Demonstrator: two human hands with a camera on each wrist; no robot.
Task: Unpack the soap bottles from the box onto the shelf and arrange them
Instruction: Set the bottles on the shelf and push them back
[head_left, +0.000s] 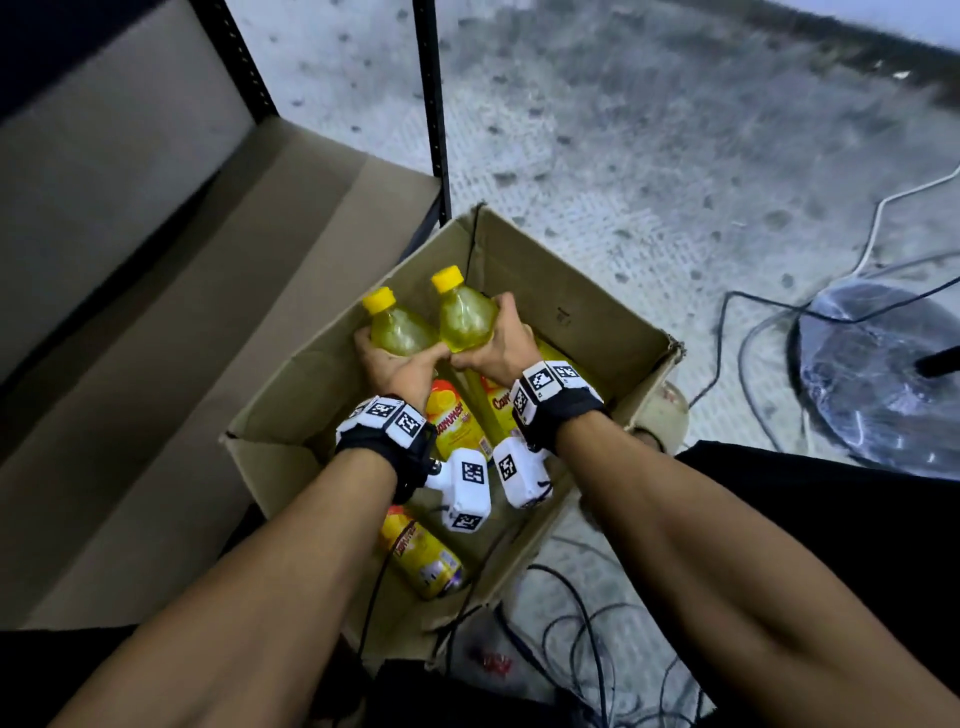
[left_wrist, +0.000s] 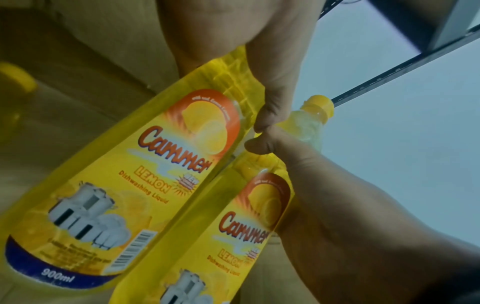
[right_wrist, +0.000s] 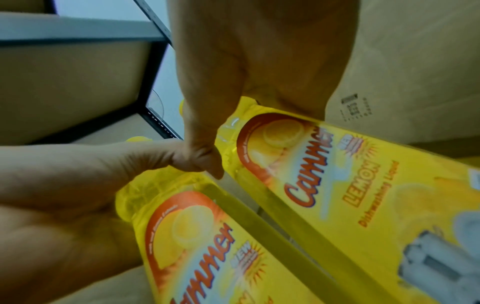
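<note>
An open cardboard box (head_left: 597, 332) stands on the floor beside the shelf (head_left: 171, 332). My left hand (head_left: 397, 366) grips one yellow lemon soap bottle (head_left: 400, 332) by its shoulder. Beside it, thumb to thumb, my right hand (head_left: 496, 351) grips a second bottle (head_left: 465, 317). Both bottles are upright with yellow caps, inside the box. A third bottle (head_left: 421, 556) lies flat on the box bottom near me. In the left wrist view my left hand (left_wrist: 259, 72) holds the nearer bottle (left_wrist: 155, 164); in the right wrist view my right hand (right_wrist: 233, 72) holds the right-side bottle (right_wrist: 337, 185).
The shelf has black uprights (head_left: 434, 104) and a cardboard-lined board at the left. A fan base (head_left: 872, 374) and loose cables (head_left: 571, 623) lie on the floor to the right and near me. A sandalled foot (head_left: 667, 410) touches the box's right side.
</note>
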